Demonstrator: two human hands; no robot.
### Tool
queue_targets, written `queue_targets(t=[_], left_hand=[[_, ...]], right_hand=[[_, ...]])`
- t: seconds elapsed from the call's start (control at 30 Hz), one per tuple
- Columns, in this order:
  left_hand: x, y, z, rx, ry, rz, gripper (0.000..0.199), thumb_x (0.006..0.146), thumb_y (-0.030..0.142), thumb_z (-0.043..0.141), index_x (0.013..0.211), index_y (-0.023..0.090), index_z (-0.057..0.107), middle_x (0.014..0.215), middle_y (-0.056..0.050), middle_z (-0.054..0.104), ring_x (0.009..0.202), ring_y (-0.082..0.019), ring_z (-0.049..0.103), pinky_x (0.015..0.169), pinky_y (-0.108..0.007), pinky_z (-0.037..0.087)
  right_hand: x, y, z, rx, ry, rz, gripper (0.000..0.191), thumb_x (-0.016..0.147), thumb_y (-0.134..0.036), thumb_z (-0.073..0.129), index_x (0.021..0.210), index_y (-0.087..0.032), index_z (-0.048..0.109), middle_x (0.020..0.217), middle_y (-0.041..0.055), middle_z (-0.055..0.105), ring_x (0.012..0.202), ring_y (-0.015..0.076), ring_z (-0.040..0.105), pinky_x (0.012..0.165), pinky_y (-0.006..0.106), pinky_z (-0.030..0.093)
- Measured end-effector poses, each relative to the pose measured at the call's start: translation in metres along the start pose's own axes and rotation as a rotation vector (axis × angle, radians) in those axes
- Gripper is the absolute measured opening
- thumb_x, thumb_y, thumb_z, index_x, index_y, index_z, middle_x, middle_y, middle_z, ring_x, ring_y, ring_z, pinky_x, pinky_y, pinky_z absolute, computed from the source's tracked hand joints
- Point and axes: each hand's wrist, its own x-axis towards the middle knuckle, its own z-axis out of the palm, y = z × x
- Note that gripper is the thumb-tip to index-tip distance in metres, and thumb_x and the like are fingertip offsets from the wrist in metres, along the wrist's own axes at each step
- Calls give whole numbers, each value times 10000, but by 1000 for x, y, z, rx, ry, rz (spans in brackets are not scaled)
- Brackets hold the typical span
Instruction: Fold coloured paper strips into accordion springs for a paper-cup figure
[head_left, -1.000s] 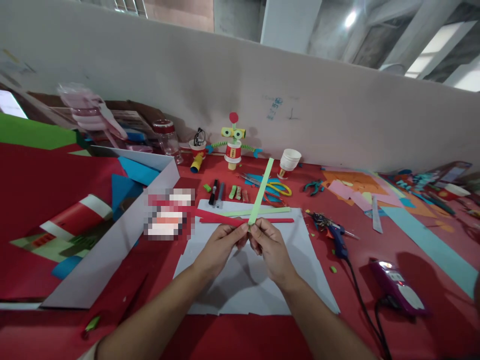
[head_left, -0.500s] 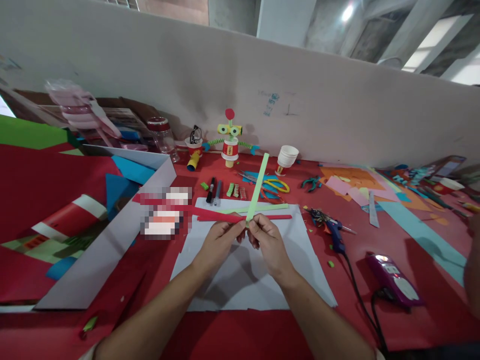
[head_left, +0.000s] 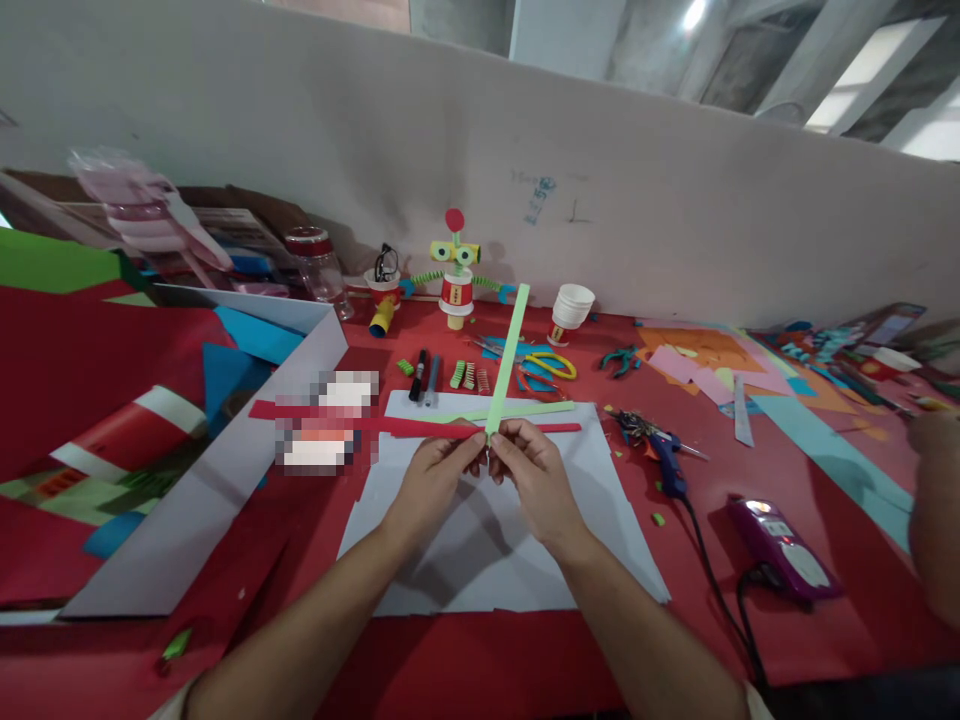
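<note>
A red paper strip (head_left: pixel 420 428) reaches left from the fingers of my left hand (head_left: pixel 442 475), which pinches its right end. A light green strip (head_left: pixel 508 360) stands up and away from the point where both hands meet. My right hand (head_left: pixel 526 470) has its thumb and fingers closed at the green strip's lower end, where it meets the red one. Beneath the hands are white sheets (head_left: pixel 480 560), with another green strip (head_left: pixel 551 408) and another red strip (head_left: pixel 562 428) lying across their far edge.
A paper-cup robot figure (head_left: pixel 456 290) stands by the wall. Beyond the sheets lie markers (head_left: pixel 420 375) and yellow-handled scissors (head_left: pixel 555 365). At right are a glue gun (head_left: pixel 667 460) and a purple device (head_left: pixel 784 550). A white-sided box (head_left: pixel 217 480) stands left; another person's arm (head_left: pixel 934 510) shows far right.
The red strip's free end has swung slightly further left and looks straighter. Both hands remain together at the strips' ends. The whole view has shifted slightly.
</note>
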Motion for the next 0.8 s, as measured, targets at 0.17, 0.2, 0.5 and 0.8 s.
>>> queue_targets(t=[0.17, 0.2, 0.5, 0.8], left_hand=[[1, 2, -2, -101, -62, 28, 251, 809, 319, 569, 615, 161, 593, 610, -4, 552, 620, -133, 477, 627, -263, 375], [1, 2, -3, -124, -81, 32, 224, 800, 303, 577, 631, 159, 609, 624, -9, 568, 630, -136, 492, 636, -265, 382], [3, -3, -3, -410, -81, -118, 136, 732, 273, 663, 677, 149, 671, 672, -39, 633, 631, -142, 534, 653, -293, 407], [1, 0, 0, -437, -72, -220, 154, 700, 295, 709, 683, 152, 654, 642, -16, 613, 625, -127, 542, 649, -274, 409]], right_hand=[[0, -2, 0, -8, 34, 3, 89, 800, -264, 607, 776, -186, 571, 564, -46, 555, 508, 88, 487, 493, 221, 367], [0, -2, 0, -7, 39, 6, 89, 798, -264, 609, 775, -186, 571, 558, -47, 553, 503, 87, 485, 490, 220, 366], [3, -5, 0, 75, 37, 43, 108, 757, -252, 636, 741, -178, 558, 560, -54, 547, 475, 74, 473, 459, 211, 339], [2, -5, 0, 22, 42, 41, 118, 766, -260, 624, 717, -183, 549, 535, -52, 533, 480, 83, 470, 465, 217, 346]])
